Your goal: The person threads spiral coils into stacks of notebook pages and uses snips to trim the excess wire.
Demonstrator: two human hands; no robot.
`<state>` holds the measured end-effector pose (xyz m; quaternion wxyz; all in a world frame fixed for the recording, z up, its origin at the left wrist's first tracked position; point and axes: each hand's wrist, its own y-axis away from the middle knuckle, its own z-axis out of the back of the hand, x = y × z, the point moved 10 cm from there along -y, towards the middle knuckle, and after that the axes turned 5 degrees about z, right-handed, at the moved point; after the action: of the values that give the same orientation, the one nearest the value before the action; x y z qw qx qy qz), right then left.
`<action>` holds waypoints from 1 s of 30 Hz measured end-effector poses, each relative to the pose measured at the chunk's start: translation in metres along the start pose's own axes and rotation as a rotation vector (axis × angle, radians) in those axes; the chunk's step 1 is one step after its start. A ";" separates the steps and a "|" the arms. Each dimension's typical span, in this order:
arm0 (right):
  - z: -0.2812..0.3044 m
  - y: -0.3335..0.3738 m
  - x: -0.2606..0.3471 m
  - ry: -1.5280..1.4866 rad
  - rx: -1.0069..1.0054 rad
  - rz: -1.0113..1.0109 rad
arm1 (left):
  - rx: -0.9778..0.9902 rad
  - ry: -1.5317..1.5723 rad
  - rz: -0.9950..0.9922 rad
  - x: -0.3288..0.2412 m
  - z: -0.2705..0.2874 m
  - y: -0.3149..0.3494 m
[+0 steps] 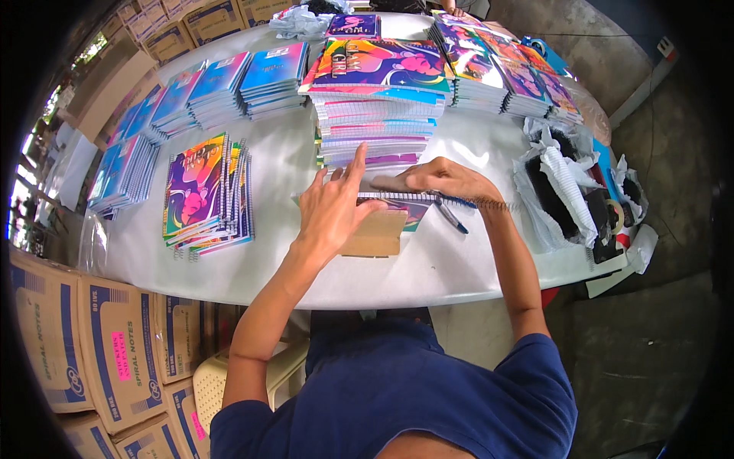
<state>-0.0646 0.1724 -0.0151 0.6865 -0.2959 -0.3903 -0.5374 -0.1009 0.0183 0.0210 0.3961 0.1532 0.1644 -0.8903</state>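
A spiral notebook point(417, 208) stands at the table's near middle, its coil edge upward, with a brown cardboard piece point(373, 235) against its near side. My left hand point(330, 205) is open at its left end, fingers stretched up and the thumb across the top by the cardboard. Along the coil edge my right hand point(447, 180) is closed, its fingertips smeared; what they grip is hidden. A dark wire coil point(495, 205) sticks out to the right under that wrist. Just below the right hand is a dark blue pen-like tool point(453, 217).
Directly beyond my hands rises a tall notebook stack point(378, 126). A smaller colourful pile point(200, 191) lies left, with blue notebook stacks point(274, 73) behind. More stacks point(478, 69) stand far right, near crumpled plastic bags point(558, 183). Cartons point(118, 344) and a cream chair point(229, 386) flank me.
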 end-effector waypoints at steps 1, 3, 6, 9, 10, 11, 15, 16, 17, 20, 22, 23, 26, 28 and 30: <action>0.003 0.001 -0.011 -0.005 -0.021 -0.062 | -0.052 -0.056 -0.053 -0.005 0.005 0.002; 0.010 0.005 -0.028 -0.017 -0.065 -0.186 | -0.155 -0.171 -0.158 -0.015 0.013 0.007; 0.021 0.008 0.001 0.201 -0.182 0.163 | -0.185 -0.126 -0.289 -0.017 0.008 0.006; 0.017 0.011 0.051 -0.083 -0.064 0.215 | -0.055 -0.126 -0.214 -0.010 0.003 0.002; 0.008 0.012 0.071 -0.129 -0.008 0.207 | -0.051 -0.113 -0.221 -0.008 0.003 0.003; 0.002 0.013 0.094 0.130 -0.018 0.222 | -0.045 -0.095 -0.236 -0.007 0.002 0.003; -0.021 0.017 0.116 0.629 -0.196 0.319 | -0.054 -0.077 -0.244 -0.009 0.000 0.002; -0.024 0.015 0.113 0.644 -0.211 0.291 | -0.042 -0.067 -0.241 -0.010 0.001 0.002; -0.026 0.012 0.110 0.659 -0.226 0.263 | -0.030 -0.058 -0.237 -0.013 0.003 0.003; -0.031 0.013 0.109 0.767 -0.294 0.272 | -0.052 -0.074 -0.240 -0.011 0.004 0.004; -0.038 0.016 0.110 0.845 -0.335 0.338 | -0.056 -0.089 -0.245 -0.012 0.004 0.005; -0.042 0.017 0.110 0.878 -0.350 0.384 | -0.043 -0.090 -0.247 -0.013 0.005 0.006; -0.052 0.019 0.112 0.920 -0.333 0.443 | -0.001 -0.076 -0.230 -0.013 0.004 0.007; -0.051 0.019 0.109 0.907 -0.308 0.414 | 0.015 -0.048 -0.216 -0.012 0.005 0.007; -0.043 0.021 0.109 0.841 -0.399 0.322 | 0.017 -0.008 -0.204 -0.012 0.008 0.008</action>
<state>-0.0223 0.0867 0.0553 0.7888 -0.2353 0.0819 -0.5618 -0.0883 0.0182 0.0323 0.3026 0.1355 0.1702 -0.9280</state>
